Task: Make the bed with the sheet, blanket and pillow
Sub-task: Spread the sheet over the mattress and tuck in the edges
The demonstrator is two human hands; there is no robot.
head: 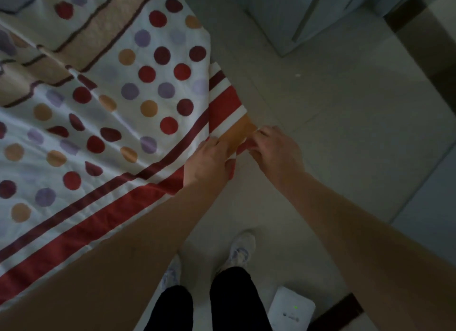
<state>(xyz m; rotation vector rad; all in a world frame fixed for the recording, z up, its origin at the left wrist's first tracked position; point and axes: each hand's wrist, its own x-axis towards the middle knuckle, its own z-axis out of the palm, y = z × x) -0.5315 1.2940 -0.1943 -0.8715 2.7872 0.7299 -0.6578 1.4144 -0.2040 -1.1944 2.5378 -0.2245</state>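
Gripping the dotted sheet (106,155) by its striped corner at mid-frame, our left hand (208,159) and right hand (277,150) pinch it; the cloth runs toward the upper left, right hand nearer the tip.

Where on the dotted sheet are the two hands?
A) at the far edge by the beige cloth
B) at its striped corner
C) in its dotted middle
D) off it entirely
B: the left hand and right hand both grip the sheet at its red-and-orange striped corner.
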